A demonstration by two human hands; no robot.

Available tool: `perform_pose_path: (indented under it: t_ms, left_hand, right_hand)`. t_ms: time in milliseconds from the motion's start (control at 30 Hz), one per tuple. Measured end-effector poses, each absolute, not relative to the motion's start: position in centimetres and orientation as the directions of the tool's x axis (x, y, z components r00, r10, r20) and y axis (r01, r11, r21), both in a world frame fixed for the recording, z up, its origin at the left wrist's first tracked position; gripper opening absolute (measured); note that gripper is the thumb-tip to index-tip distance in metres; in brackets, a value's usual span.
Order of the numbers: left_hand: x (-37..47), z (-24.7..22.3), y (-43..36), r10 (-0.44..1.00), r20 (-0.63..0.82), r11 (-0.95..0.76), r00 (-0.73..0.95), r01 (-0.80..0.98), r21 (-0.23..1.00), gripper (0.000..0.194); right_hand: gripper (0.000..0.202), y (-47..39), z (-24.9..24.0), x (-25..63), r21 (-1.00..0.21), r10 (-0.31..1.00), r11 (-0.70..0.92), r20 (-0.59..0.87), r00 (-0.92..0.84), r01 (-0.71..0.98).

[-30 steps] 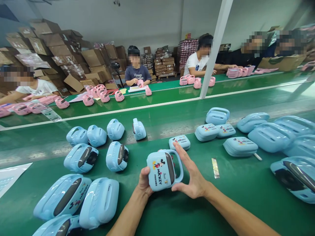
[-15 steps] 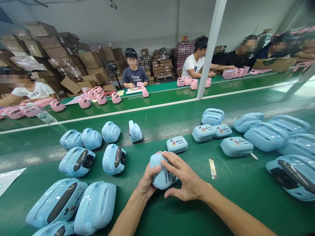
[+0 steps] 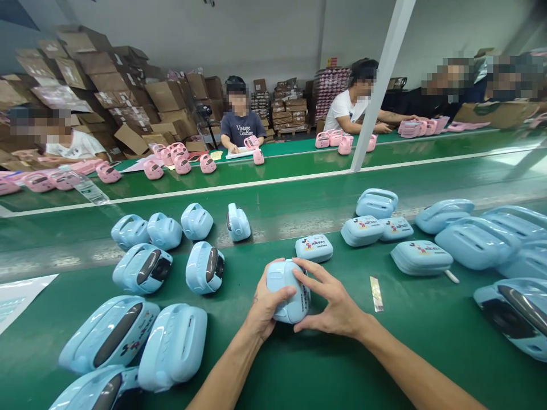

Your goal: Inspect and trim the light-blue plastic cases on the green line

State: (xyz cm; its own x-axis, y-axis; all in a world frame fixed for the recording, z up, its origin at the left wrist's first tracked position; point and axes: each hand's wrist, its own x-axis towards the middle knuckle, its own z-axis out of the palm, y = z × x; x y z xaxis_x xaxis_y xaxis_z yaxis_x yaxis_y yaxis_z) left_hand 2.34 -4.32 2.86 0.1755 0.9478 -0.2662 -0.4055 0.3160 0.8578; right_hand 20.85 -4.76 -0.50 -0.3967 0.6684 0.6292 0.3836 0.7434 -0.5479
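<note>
Holding one blue unit point(image 3: 280, 279), left hand point(image 3: 265, 303) and right hand point(image 3: 335, 302) close round it; since a second ago its printed face has swung rightward and the right hand has closed in, apparently a reorienting step. Left of this unit: nine finished-looking shells point(image 3: 173, 347). Right: one strip point(image 3: 376, 294). Beyond, rightward: four flat cases point(image 3: 314, 249); farther right, six overlapping handled units point(image 3: 474, 245). Farthest: pink units point(image 3: 207, 165), uncountable.

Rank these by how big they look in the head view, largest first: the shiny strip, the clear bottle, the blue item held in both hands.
1. Blue item, partly covered by fingers
2. Clear bottle
3. Shiny strip

The bottle lies farther off, so its true rank is unsure.
</note>
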Motion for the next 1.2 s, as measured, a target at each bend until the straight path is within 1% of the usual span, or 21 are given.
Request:
perform_pose_path:
  t_ms: [67, 200, 400, 533, 600, 700, 867, 967, 1033, 1067, 1133, 1167, 1200]
  left_hand:
    - [2.4, 3.0, -4.4, 0.952, -0.255, 0.302, 0.169, -0.392, 0.869, 0.081]
    - [2.5, 3.5, -4.6, 0.951, -0.252, 0.302, 0.18, -0.364, 0.881, 0.077]
    - [2.4, 4.1, -4.7, 0.955, -0.245, 0.285, 0.165, -0.299, 0.911, 0.072]
    - [2.3, 4.0, -4.5, 0.95, -0.258, 0.3, 0.174, -0.287, 0.91, 0.074]
    - [2.4, 4.0, -4.4, 0.949, -0.267, 0.307, 0.169, -0.299, 0.904, 0.076]
    - [2.4, 4.1, -4.4, 0.946, -0.289, 0.323, 0.15, -0.321, 0.89, 0.075]
    - [2.8, 4.0, -4.7, 0.949, -0.304, 0.314, 0.087, -0.377, 0.871, 0.074]
    - [3.1, 3.6, -4.7, 0.946, -0.317, 0.314, 0.066, -0.425, 0.849, 0.075]
    - [3.1, 3.3, -4.7, 0.945, -0.318, 0.318, 0.082, -0.464, 0.827, 0.075]
    - [3.1, 3.1, -4.7, 0.946, -0.31, 0.314, 0.091, -0.485, 0.816, 0.076]
    - [2.9, 2.8, -4.6, 0.957, -0.271, 0.284, 0.105, -0.529, 0.799, 0.081]
    - [2.7, 2.6, -4.6, 0.964, -0.242, 0.261, 0.109, -0.55, 0.793, 0.084]
    - [2.4, 2.5, -4.6, 0.972, -0.208, 0.235, 0.113, -0.568, 0.789, 0.087]
  right_hand:
    - [0.102, -4.8, -0.3, 21.1, -0.536, 0.675, 0.737, 0.618, -0.403, 0.412]
    - [0.097, -5.0, 0.2, 21.6, -0.516, 0.672, 0.74, 0.608, -0.423, 0.432]
    - [0.097, -5.2, 0.7, 21.8, -0.521, 0.682, 0.729, 0.601, -0.416, 0.444]
    - [0.099, -5.3, 0.6, 21.4, -0.513, 0.67, 0.739, 0.627, -0.397, 0.438]
    - [0.101, -5.4, 0.3, 21.0, -0.525, 0.675, 0.734, 0.634, -0.377, 0.431]
    - [0.103, -5.7, -0.1, 20.2, -0.584, 0.708, 0.704, 0.621, -0.338, 0.404]
    - [0.102, -5.8, -0.3, 19.6, -0.696, 0.762, 0.646, 0.561, -0.322, 0.314]
    - [0.1, -5.4, -0.2, 19.7, -0.75, 0.784, 0.605, 0.502, -0.366, 0.266]
    - [0.104, -5.1, -0.3, 19.8, -0.795, 0.797, 0.566, 0.458, -0.395, 0.22]
    - [0.109, -5.0, -0.4, 19.8, -0.83, 0.819, 0.525, 0.433, -0.377, 0.186]
    - [0.115, -4.9, -0.6, 19.5, -0.921, 0.902, 0.385, 0.361, -0.237, 0.063]
    - [0.112, -4.9, -0.6, 19.3, -0.957, 0.946, 0.286, 0.29, -0.144, -0.045]
    - [0.105, -5.0, -0.6, 19.0, -0.968, 0.977, 0.175, 0.193, -0.086, -0.181]
